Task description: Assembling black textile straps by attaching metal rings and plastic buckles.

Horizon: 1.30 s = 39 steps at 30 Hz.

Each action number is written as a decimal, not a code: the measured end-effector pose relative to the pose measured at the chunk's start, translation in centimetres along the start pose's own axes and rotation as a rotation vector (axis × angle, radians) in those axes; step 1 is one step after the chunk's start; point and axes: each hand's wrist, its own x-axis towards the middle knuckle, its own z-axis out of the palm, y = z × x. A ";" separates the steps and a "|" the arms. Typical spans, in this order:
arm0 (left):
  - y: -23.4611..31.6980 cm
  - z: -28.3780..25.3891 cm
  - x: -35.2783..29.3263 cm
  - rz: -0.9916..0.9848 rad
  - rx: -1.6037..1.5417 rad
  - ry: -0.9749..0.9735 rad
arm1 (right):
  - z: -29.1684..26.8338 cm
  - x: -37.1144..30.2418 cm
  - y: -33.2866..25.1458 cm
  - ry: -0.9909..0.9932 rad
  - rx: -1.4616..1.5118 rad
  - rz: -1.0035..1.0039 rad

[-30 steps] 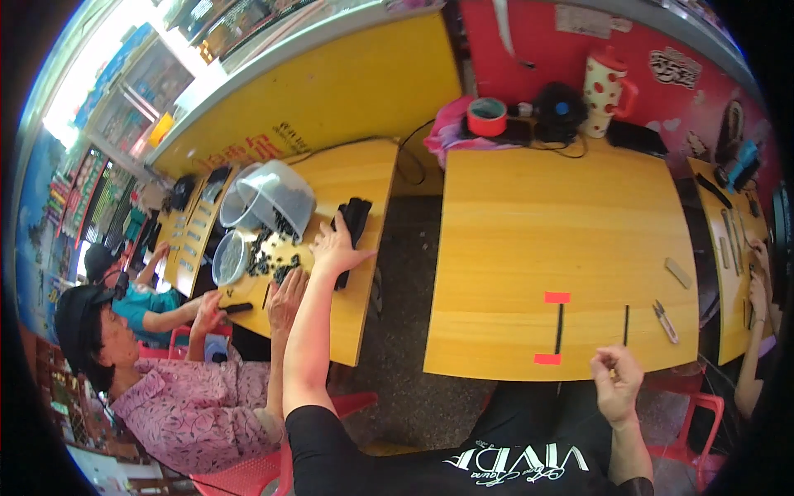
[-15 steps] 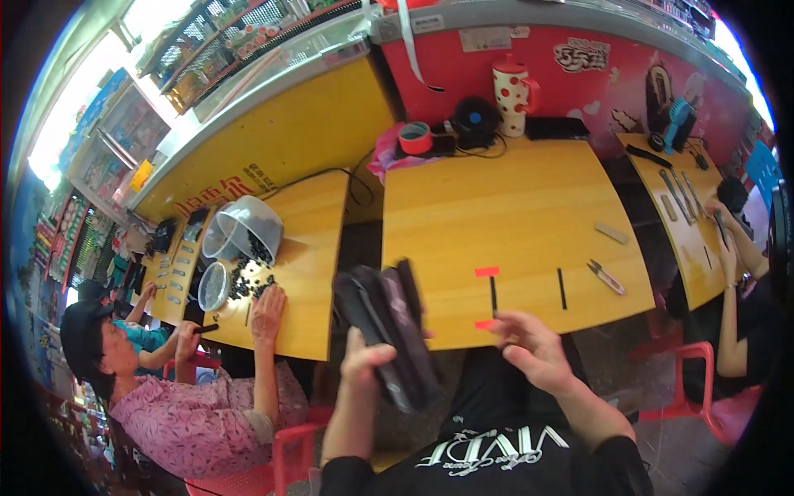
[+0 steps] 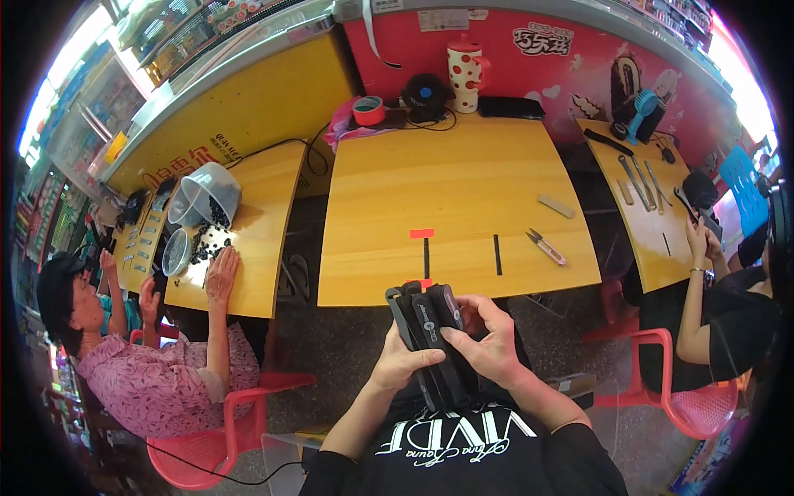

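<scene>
A bundle of flat, oblong black pieces (image 3: 434,343) with small pale markings is held upright in front of my chest, just past the near table edge. What kind of thing they are I cannot make out. My left hand (image 3: 403,361) wraps the bundle from the left, thumb across its front. From the right, my right hand (image 3: 494,341) grips the rightmost piece, its thumb on the front. On the table (image 3: 447,178) beyond lie two black strips (image 3: 498,255), red tape pieces (image 3: 422,234), thread snips (image 3: 546,247) with a pink handle and a grey bar (image 3: 556,206).
A spotted tumbler (image 3: 466,76), a black fan (image 3: 426,97) and a red tape roll (image 3: 369,111) stand along the far edge. A person in a pink shirt (image 3: 165,372) sits left by a tipped plastic tub (image 3: 207,193). Another person (image 3: 703,322) works on the right.
The black bundle has moved right and now stands in front of my chest. My right hand, formerly free over the table edge, has come to grip it. The view has shifted.
</scene>
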 end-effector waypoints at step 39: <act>0.1 0.1 -2.0 -0.114 -0.273 -0.071 | -1.6 -2.0 -0.1 -0.218 0.319 -0.196</act>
